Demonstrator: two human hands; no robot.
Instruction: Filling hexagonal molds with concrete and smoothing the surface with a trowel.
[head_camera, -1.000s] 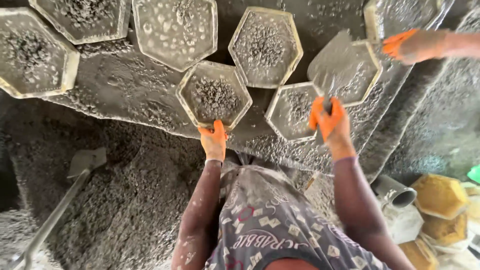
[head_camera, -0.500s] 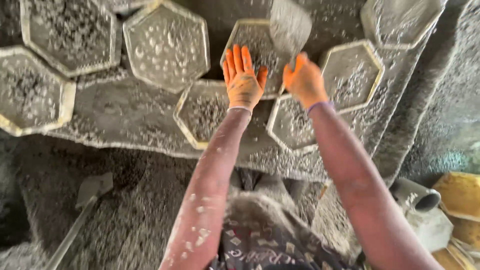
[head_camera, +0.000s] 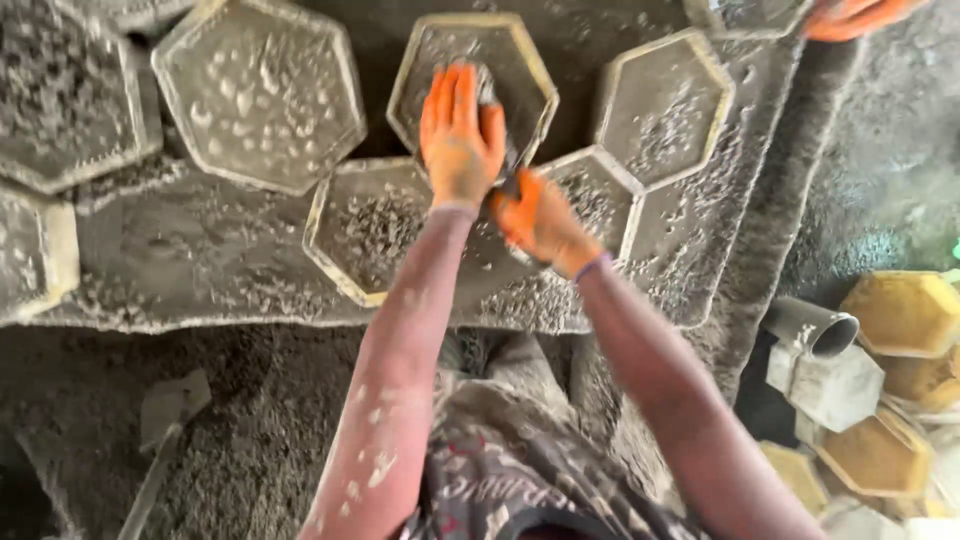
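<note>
My left hand (head_camera: 460, 130), in an orange glove, lies flat with fingers stretched on the grey blade of a trowel (head_camera: 492, 95). The blade rests in a hexagonal mould (head_camera: 425, 60) holding wet concrete at the top middle. Just below and right of it, my right hand (head_camera: 540, 222), also in an orange glove, is closed around the trowel's handle. Two more filled hexagonal moulds lie under my forearms, one to the left (head_camera: 370, 225) and one to the right (head_camera: 600, 195).
Several other filled hexagonal moulds (head_camera: 255, 90) cover the grey slab (head_camera: 190, 265). Another person's orange-gloved hand (head_camera: 850, 15) shows at the top right. Yellow empty moulds (head_camera: 905, 310) and a metal pipe (head_camera: 810, 325) sit at the right. A shovel (head_camera: 160, 420) lies at the lower left.
The trowel has come down from mid-air into the top middle mould. My left hand now presses flat on its blade, and my right hand has dropped lower with the handle.
</note>
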